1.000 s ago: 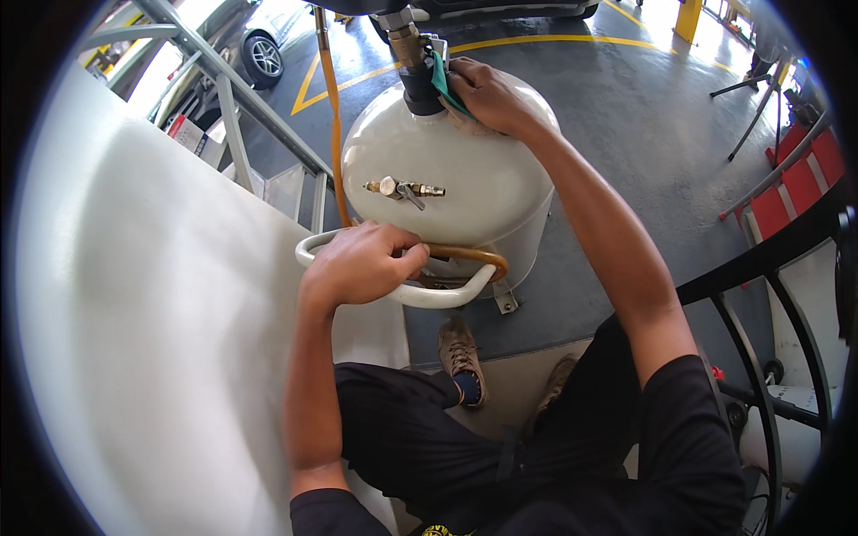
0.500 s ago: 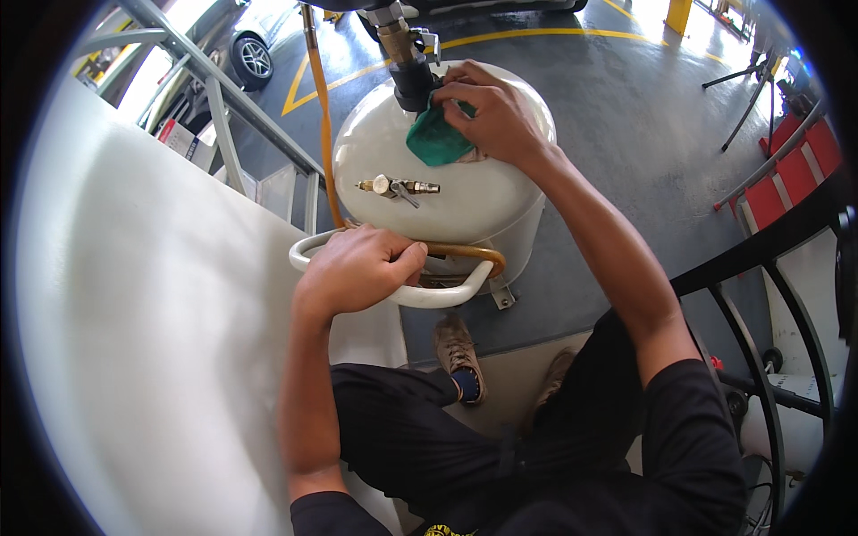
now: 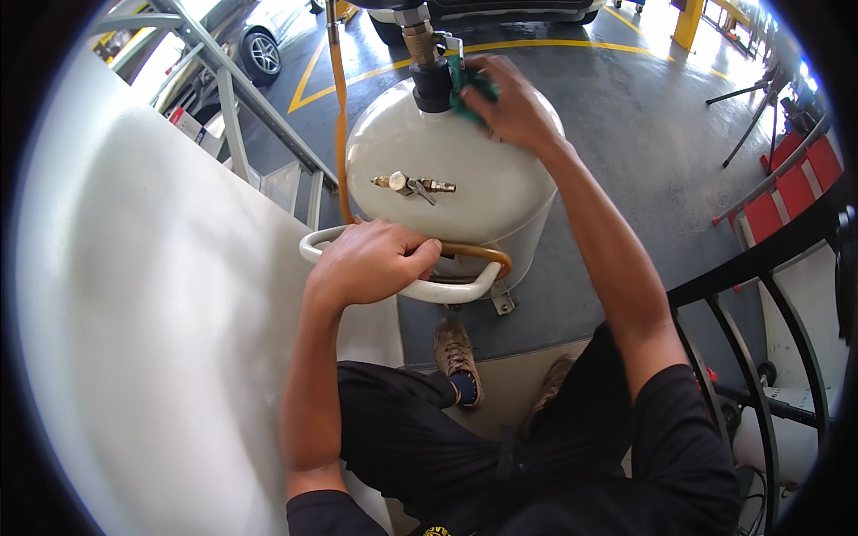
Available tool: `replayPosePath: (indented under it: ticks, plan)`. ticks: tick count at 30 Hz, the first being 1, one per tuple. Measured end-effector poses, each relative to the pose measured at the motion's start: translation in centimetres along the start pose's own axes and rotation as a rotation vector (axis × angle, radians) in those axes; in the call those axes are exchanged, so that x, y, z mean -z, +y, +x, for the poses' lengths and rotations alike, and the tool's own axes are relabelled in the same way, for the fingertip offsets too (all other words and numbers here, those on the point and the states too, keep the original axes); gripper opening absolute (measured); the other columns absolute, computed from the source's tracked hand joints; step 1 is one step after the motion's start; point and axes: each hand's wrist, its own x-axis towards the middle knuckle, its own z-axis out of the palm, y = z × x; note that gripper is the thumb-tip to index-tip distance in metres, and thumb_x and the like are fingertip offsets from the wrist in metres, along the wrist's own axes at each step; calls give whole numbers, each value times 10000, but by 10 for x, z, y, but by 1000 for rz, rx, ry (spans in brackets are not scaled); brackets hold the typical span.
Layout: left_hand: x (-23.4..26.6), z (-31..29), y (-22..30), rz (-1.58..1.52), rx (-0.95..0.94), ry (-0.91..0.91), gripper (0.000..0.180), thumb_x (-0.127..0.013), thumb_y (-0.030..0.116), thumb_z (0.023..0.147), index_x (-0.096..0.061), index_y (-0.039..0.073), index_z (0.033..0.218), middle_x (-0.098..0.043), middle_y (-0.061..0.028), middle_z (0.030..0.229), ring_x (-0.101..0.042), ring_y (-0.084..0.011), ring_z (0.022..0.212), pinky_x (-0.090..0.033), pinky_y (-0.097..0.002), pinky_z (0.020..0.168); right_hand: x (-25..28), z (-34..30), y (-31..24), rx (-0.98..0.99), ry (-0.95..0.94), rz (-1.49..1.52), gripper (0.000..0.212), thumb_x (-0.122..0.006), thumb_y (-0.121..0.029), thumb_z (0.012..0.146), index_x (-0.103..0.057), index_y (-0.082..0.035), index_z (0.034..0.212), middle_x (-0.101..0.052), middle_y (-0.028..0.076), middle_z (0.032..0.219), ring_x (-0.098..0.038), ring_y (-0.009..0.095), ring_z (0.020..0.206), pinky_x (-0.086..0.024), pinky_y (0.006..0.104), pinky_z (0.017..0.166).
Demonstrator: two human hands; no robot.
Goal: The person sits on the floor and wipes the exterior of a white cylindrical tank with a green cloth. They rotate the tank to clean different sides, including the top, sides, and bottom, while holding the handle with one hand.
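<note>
A white metal tank [image 3: 483,179] with a domed top stands in front of me. My right hand [image 3: 516,103], slightly blurred, holds a green cloth [image 3: 466,87] against the far side of the dome, beside the black pipe fitting [image 3: 433,87]. A brass valve with a lever [image 3: 418,43] sits above that fitting. My left hand [image 3: 375,259] is closed over the tank's white tubular handle [image 3: 451,291], where an amber hose [image 3: 478,254] lies looped. Nearer me on the dome, a small brass valve [image 3: 413,186] sticks out sideways.
A large white curved surface [image 3: 161,313] fills my left, with a grey metal frame [image 3: 234,116] behind it. Black curved railings [image 3: 751,357] rise at my right. Beyond are parked cars [image 3: 261,55], a tripod [image 3: 760,103] and a red-and-white barrier [image 3: 791,192].
My right hand has drawn the cloth up and away across the dome toward the fitting's right side; the cloth is now more bunched. My left hand stays on the handle. The view has shifted slightly.
</note>
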Motion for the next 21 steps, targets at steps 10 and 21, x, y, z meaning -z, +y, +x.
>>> replayPosePath:
  ticks: [10, 21]
  plan:
    - [-1, -3, -1, 2, 45, -19, 465, -548, 413, 1024, -773, 89, 776, -710, -133, 761, -685, -330, 838, -513, -430, 835, 3, -9, -3, 422, 14, -477, 321, -659, -266, 1000, -760, -122, 1269, -695, 62, 1224, -662, 251, 1163, -557, 420, 1017]
    - [-2, 2, -2, 46, 68, -34, 471, -530, 411, 1030, -769, 82, 794, -721, -140, 795, -681, -346, 829, -512, -439, 839, -7, -12, -19, 625, 169, -435, 278, -737, -205, 873, -786, -174, 1145, -714, -37, 1114, -680, 186, 1067, -596, 348, 894]
